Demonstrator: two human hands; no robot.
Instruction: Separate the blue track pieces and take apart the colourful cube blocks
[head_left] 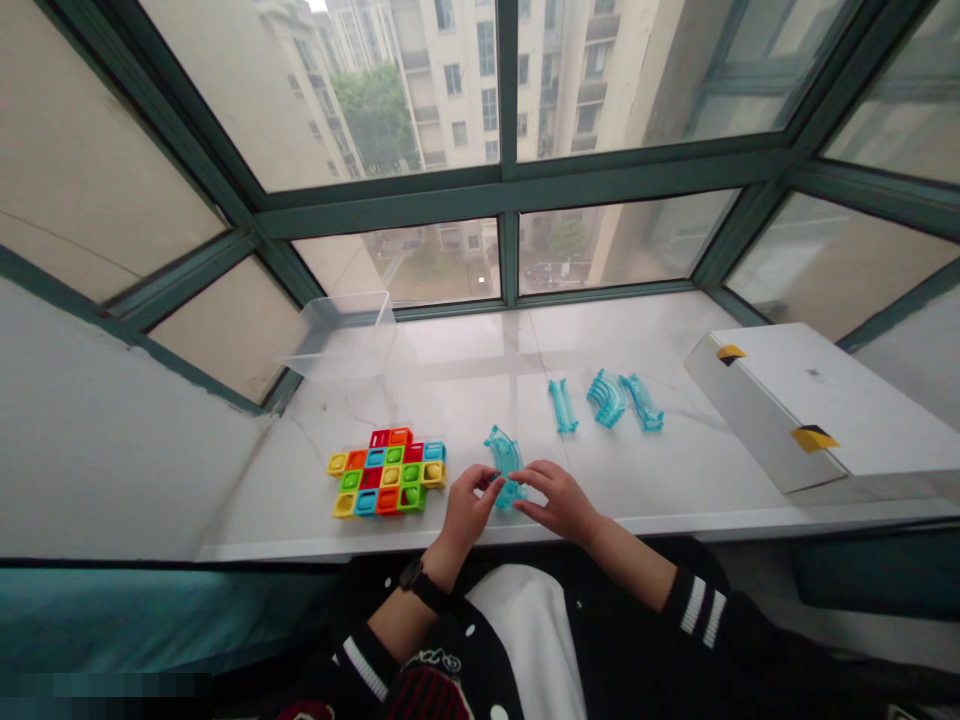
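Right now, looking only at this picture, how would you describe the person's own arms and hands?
The bare left hand and bare right hand wear no gloves. A black wristwatch with a dark strap circles the left wrist. The black left sleeve and black right sleeve have white stripes, leaving part of each forearm bare.

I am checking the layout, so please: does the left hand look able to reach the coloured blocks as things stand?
Probably yes: the coloured blocks lie close beside the left hand, with nothing visible between, though it is at a blue piece.
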